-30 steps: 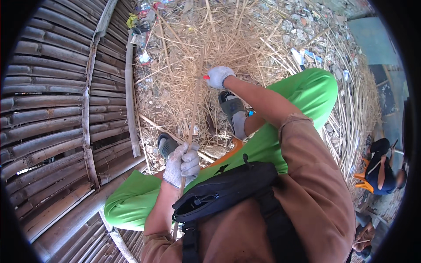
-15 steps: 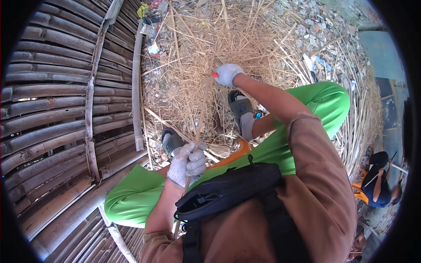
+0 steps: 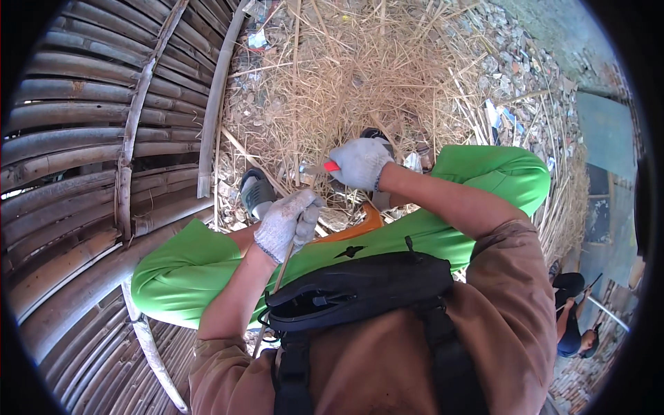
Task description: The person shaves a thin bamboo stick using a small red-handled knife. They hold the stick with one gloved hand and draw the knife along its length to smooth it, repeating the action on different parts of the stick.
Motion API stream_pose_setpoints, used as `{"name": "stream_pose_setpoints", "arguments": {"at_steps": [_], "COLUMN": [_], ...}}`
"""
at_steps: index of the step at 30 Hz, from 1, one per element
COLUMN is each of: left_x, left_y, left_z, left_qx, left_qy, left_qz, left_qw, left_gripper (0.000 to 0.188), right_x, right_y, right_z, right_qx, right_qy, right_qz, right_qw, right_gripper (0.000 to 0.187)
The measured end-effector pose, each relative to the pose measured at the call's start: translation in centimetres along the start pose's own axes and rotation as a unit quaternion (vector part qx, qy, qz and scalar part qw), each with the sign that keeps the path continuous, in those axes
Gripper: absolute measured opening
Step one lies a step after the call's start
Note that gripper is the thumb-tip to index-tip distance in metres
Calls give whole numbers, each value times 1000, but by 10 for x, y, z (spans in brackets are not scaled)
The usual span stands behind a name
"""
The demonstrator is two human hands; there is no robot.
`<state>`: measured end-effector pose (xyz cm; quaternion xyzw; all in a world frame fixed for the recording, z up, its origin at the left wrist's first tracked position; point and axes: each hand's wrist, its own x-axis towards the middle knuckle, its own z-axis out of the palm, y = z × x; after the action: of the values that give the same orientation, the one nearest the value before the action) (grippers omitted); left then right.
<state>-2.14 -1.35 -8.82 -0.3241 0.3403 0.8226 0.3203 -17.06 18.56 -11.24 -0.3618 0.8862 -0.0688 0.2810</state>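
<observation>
My left hand [image 3: 285, 223], in a whitish work glove, is closed around a thin bamboo stick [image 3: 282, 274]. The stick slants down past the black chest bag towards my left side. Just beyond it, my right hand [image 3: 360, 164], gloved in grey-white, grips a red-handled knife [image 3: 332, 166]. A short blade pokes out to the left of the red part, close to the far end of my left hand. Whether the blade touches the stick is hard to make out.
Straw and shavings [image 3: 373, 76] cover the ground ahead. A bamboo slat wall [image 3: 69, 124] stands at left. My sandalled feet and green trousers [image 3: 187, 277] frame the hands. The black bag [image 3: 353, 290] hangs at my chest. Another person [image 3: 570, 321] sits far right with a stick.
My right hand with the knife has come back towards me, from far out over the straw to near my left hand. The left hand, still on the stick, has risen slightly.
</observation>
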Motion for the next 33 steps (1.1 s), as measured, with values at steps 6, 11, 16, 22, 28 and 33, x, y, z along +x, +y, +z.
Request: {"name": "stream_pose_setpoints", "arguments": {"at_steps": [6,11,16,22,28,33], "left_x": [-3,-7,-7,-6,-5,-6], "left_y": [2,6,1,4,7,-1], "left_z": [11,7,10,14,8,6], "left_qx": [-6,-2,10,20,-4,13], "left_qy": [-10,21,31,18,25,13], "left_qz": [-6,8,10,5,-1,-13], "left_qw": [1000,1000,999,1000,1000,1000], "left_gripper": [29,25,25,25,26,27], "right_x": [46,16,-3,38,-9,39], "right_y": [79,26,-2,92,-13,76], "right_z": [1,-16,9,-5,-1,3], "right_qx": [-34,-24,23,-46,27,-21], "right_qy": [44,-15,16,27,15,36], "right_qz": [104,61,27,118,-32,94], "right_qw": [993,998,999,992,999,995], "right_gripper": [35,34,35,39,37,37]}}
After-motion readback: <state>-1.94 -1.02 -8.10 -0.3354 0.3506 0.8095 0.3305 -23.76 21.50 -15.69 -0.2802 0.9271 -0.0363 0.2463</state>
